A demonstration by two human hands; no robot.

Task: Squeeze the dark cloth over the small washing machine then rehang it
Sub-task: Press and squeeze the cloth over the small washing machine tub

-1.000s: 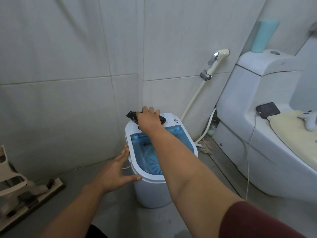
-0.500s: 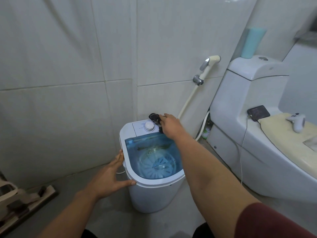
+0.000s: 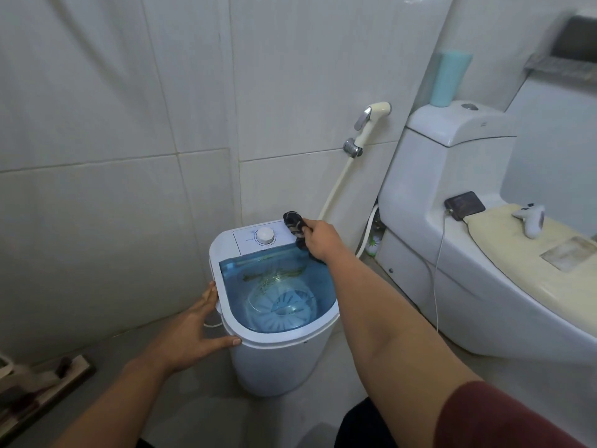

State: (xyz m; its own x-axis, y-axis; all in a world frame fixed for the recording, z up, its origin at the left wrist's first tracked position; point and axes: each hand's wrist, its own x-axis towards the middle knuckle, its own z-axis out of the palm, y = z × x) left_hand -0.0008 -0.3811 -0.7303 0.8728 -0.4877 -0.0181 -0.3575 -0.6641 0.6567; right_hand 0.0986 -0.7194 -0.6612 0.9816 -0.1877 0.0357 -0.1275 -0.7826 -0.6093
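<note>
A small white washing machine (image 3: 274, 363) stands on the floor with its blue tub uncovered and a white dial at the back. My right hand (image 3: 319, 239) grips a bunched dark cloth (image 3: 293, 223) over the machine's back right corner, beside the dial. Part of the cloth hangs below my fist toward the tub. My left hand (image 3: 197, 331) rests flat against the machine's left rim, fingers spread, holding nothing.
A white toilet (image 3: 458, 221) stands close on the right, with a dark phone (image 3: 464, 205) and its cable, and a white controller (image 3: 531, 219) on the lid. A bidet sprayer (image 3: 368, 119) hangs on the tiled wall behind. A floor tool (image 3: 42, 389) lies at the lower left.
My right hand has carried the cloth from over the dial to the machine's back right corner, uncovering the dial. The left hand stays on the rim. The view has shifted.
</note>
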